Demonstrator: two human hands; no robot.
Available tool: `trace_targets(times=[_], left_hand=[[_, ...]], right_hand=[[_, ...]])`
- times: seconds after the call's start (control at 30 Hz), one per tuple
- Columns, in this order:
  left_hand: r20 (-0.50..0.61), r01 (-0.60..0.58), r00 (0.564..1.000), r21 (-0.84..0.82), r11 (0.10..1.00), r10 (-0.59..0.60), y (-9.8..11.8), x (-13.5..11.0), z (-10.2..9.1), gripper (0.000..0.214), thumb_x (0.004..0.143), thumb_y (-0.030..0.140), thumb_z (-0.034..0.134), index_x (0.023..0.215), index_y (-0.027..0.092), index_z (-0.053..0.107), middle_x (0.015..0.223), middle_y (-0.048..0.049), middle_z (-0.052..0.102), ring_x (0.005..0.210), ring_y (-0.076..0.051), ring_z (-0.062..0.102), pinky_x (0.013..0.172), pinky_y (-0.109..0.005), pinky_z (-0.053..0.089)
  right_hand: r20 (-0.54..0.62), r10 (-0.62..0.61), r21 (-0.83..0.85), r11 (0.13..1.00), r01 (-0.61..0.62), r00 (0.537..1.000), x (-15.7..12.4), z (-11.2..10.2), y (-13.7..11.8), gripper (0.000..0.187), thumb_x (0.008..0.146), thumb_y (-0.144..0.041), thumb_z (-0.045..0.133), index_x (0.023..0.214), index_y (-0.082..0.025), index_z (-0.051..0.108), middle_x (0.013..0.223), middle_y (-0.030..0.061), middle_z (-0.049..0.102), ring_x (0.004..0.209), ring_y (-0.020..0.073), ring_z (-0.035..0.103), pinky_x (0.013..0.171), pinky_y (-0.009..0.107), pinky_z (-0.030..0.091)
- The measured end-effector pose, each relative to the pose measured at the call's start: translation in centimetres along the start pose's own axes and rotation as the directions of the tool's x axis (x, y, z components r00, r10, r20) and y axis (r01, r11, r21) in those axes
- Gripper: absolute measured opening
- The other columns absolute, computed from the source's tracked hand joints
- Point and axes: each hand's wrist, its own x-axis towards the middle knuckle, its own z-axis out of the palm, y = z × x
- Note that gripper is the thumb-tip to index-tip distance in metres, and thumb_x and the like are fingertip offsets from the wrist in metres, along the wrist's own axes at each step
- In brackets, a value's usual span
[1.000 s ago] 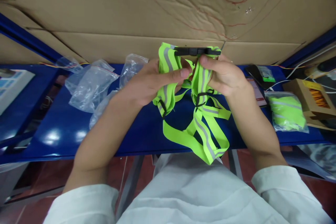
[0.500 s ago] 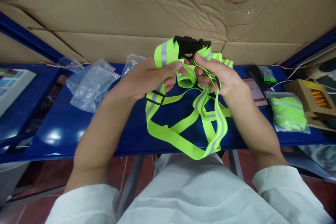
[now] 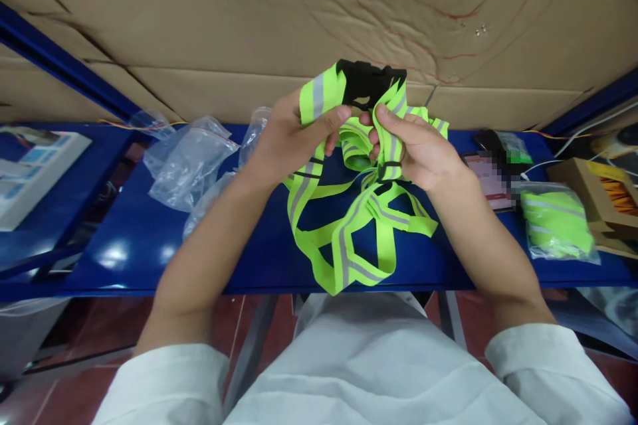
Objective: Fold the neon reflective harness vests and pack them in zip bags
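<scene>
As two hands hold one harness | one buckle | two sliders

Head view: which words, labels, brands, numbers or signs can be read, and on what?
None can be read.
Phone-like screen: marks blurred, partly pixelated.
White item, far left: blue patches, too blurred.
Cardboard box: yellow patch, nothing legible.
Green straps, black buckle: no lettering discernible.
</scene>
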Motion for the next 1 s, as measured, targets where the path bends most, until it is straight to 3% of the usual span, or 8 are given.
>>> trace_targets(times=[0.13,0.33,0.43,0.53,0.63,0.73,0.87,1.0], left_hand=[[-0.064,-0.046,0.997,0.018,0.999,0.047,0.3,-0.1,0.5,0.042,0.093,0.061,0.073,0.091,0.02,0.073,0.067,-0.0012,0.063,0.063,-0.017,0.064,0.065,-0.03,0.053],[-0.121,-0.016,0.993,-0.046,0.999,0.01,1.3,-0.7,0.6,0.041,0.092,0.065,0.071,0.085,0.024,0.072,0.064,-0.0009,0.064,0.054,-0.015,0.061,0.058,-0.031,0.052],[-0.113,-0.024,0.993,-0.007,1.0,0.024,1.3,-0.8,0.5,0.042,0.093,0.065,0.071,0.091,0.023,0.072,0.073,-0.0024,0.067,0.061,-0.016,0.066,0.06,-0.029,0.052],[-0.08,-0.049,0.996,0.003,0.999,0.049,1.2,-0.7,0.4,0.042,0.095,0.063,0.069,0.093,0.021,0.071,0.074,-0.0018,0.065,0.063,-0.015,0.067,0.061,-0.027,0.052],[-0.013,0.02,1.0,-0.049,0.999,-0.021,1.3,-0.6,0.4,0.041,0.097,0.06,0.067,0.094,0.019,0.07,0.072,-0.0008,0.064,0.058,-0.012,0.062,0.061,-0.025,0.053],[0.021,0.063,0.998,-0.098,0.993,-0.062,1.5,-0.5,0.5,0.036,0.098,0.055,0.067,0.096,0.019,0.069,0.078,-0.0015,0.066,0.06,-0.012,0.062,0.061,-0.025,0.054],[-0.002,-0.054,0.999,-0.119,0.991,0.054,1.4,-0.5,0.6,0.035,0.09,0.046,0.08,0.114,0.025,0.066,0.08,0.0014,0.066,0.063,-0.014,0.065,0.065,-0.027,0.056],[-0.045,-0.033,0.998,-0.026,0.999,0.032,1.0,-0.4,0.3,0.038,0.093,0.057,0.074,0.105,0.022,0.068,0.07,0.0001,0.064,0.063,-0.016,0.066,0.064,-0.026,0.054]], right_hand=[[-0.065,-0.156,-0.145,0.979,0.146,0.986,-0.5,0.7,0.1,0.034,0.089,-0.056,0.081,0.089,-0.022,0.077,0.073,-0.0009,0.071,0.067,0.0139,0.068,0.066,0.027,0.061],[-0.066,-0.322,-0.255,0.921,0.296,0.945,-1.7,1.3,-0.5,0.027,0.08,-0.044,0.09,0.096,-0.025,0.08,0.095,-0.0025,0.078,0.099,0.0223,0.076,0.085,0.034,0.065],[-0.047,-0.295,-0.197,0.939,0.28,0.954,-2.0,1.4,-0.8,0.027,0.083,-0.045,0.089,0.097,-0.024,0.078,0.095,-0.0009,0.077,0.1,0.024,0.076,0.087,0.038,0.067],[0.009,-0.164,-0.078,0.983,0.165,0.986,-1.9,1.2,-1.0,0.032,0.085,-0.048,0.087,0.096,-0.021,0.074,0.09,0.0021,0.076,0.093,0.0238,0.076,0.082,0.038,0.067],[0.045,-0.042,0.032,0.999,0.04,0.998,-1.5,1.1,-1.2,0.032,0.083,-0.041,0.088,0.096,-0.019,0.07,0.089,0.0016,0.073,0.078,0.0168,0.072,0.071,0.03,0.064],[0.056,0.022,0.13,0.991,-0.029,0.998,-1.3,1.1,-1.6,0.023,0.085,-0.029,0.085,0.095,-0.019,0.067,0.083,-0.0024,0.066,0.059,0.0073,0.058,0.056,0.021,0.055],[0.033,0.07,0.101,0.992,-0.073,0.997,-1.5,1.0,-2.2,0.018,0.088,-0.028,0.08,0.095,-0.02,0.066,0.074,-0.0043,0.058,0.048,0.0052,0.045,0.045,0.02,0.045],[0.017,-0.041,-0.048,0.998,0.041,0.999,-2.0,1.0,-2.3,0.026,0.086,-0.035,0.087,0.087,-0.021,0.066,0.08,-0.0017,0.064,0.054,0.0071,0.052,0.05,0.023,0.051]])
